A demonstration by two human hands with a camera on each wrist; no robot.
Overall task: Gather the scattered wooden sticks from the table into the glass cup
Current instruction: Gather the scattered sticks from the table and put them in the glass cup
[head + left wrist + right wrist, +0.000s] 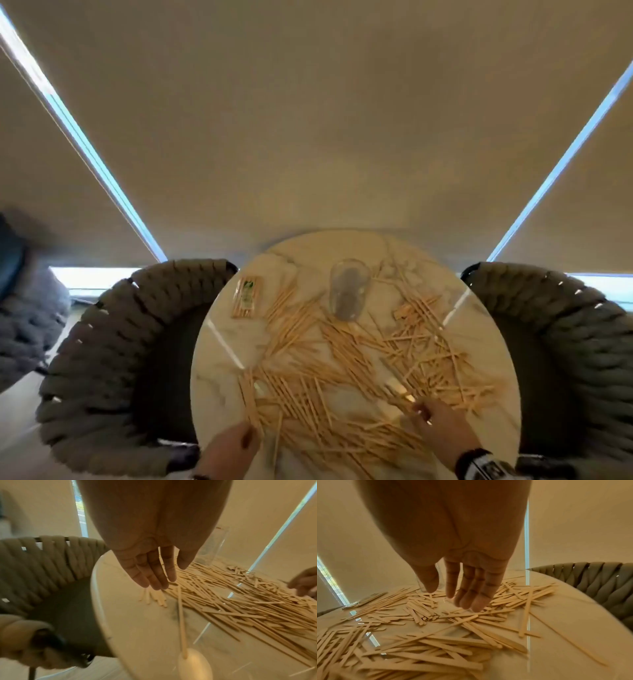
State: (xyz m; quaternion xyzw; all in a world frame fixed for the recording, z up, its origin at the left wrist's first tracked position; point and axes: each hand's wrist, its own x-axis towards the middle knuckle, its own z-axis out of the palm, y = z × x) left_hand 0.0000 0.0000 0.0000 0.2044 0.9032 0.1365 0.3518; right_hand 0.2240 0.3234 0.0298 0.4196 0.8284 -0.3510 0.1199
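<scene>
Both hands hover flat-fingered and empty over the wooden sticks (342,359) at the surface's (219,373) near edge: left hand (150,566), right hand (467,585); glass cup (348,291) stands toward the far edge.

Round marble-topped table (219,373) stood before beige roller blinds (315,120); daylight showed at their edges. Woven chairs (102,359) flanked it.

a round, white marble-patterned table (219,346) is in front of me. loose wooden sticks (342,363) lie scattered and crisscrossed over most of its top, thickest on the near half. a clear glass cup (348,291) stands upright toward the far side, sticks around its base. left of the cup lies a small sealed packet of sticks (247,297).
</scene>
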